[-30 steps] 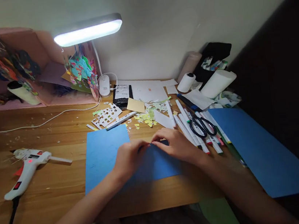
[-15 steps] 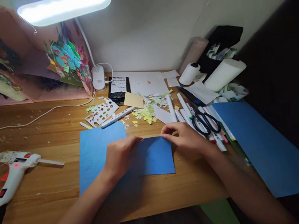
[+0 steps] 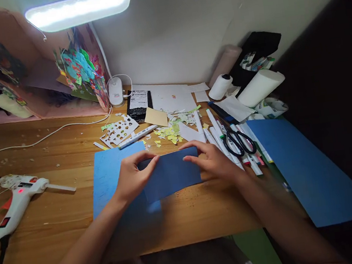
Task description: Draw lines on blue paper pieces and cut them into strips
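A small blue sheet of paper (image 3: 174, 171) is held up in front of me, its face tilted toward me. My left hand (image 3: 136, 172) pinches its upper left corner between thumb and fingers. At the upper right corner, my right hand (image 3: 210, 157) grips the same sheet, thumb in front and fingers behind. Beneath and to the left, a larger blue sheet (image 3: 104, 176) lies flat on the wooden table, partly hidden by my left hand and the held sheet.
A hot glue gun (image 3: 20, 204) with a lit red light lies at left. Paper scraps (image 3: 172, 132), markers (image 3: 215, 122) and black-handled scissors (image 3: 239, 143) lie beyond my hands. Another blue sheet (image 3: 311, 170) overhangs the right edge. A lamp (image 3: 78, 9) shines overhead.
The small blue sheet has risen off the table and tilted upright in both hands. My fingers have shifted from its top edge to grip its upper corners.
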A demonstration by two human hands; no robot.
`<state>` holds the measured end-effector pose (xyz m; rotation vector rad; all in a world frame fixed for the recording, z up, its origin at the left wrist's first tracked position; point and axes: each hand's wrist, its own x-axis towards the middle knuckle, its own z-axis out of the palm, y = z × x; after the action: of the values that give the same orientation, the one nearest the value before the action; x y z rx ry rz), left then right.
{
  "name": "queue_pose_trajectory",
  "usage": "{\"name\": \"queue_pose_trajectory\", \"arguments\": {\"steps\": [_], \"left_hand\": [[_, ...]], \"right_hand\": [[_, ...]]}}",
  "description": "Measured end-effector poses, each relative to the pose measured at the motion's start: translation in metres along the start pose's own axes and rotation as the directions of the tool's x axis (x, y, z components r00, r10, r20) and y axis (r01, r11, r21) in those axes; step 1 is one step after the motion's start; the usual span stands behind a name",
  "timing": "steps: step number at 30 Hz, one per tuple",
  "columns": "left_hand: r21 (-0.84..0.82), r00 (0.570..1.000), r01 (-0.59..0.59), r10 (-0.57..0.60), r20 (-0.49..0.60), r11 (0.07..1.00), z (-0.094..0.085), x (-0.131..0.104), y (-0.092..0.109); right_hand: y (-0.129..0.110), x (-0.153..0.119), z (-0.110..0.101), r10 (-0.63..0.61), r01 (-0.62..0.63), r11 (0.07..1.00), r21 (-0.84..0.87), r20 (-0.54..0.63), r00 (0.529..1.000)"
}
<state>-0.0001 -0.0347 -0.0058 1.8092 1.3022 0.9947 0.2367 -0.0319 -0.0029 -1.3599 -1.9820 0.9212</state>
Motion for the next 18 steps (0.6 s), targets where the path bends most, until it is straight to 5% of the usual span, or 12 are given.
{"name": "queue_pose_trajectory", "arguments": {"steps": [3,9,18], "left_hand": [[-0.079,1.000,0.030,-0.030,-0.008,0.996,0.002,0.000,0.003],[-0.220,0.995,0.098,-0.093,0.031,0.971,-0.004,0.002,-0.001],[-0.246,0.989,0.145,-0.142,0.032,0.958,-0.020,0.007,-0.005]], "right_hand": [[-0.008,-0.004,0.013,0.015,-0.012,1.000,0.023,-0.115,0.993],[-0.013,-0.009,0.009,-0.234,0.213,0.972,-0.098,-0.360,0.903],[-0.003,-0.011,-0.015,-0.176,0.126,0.984,-0.126,-0.558,0.811]]}}
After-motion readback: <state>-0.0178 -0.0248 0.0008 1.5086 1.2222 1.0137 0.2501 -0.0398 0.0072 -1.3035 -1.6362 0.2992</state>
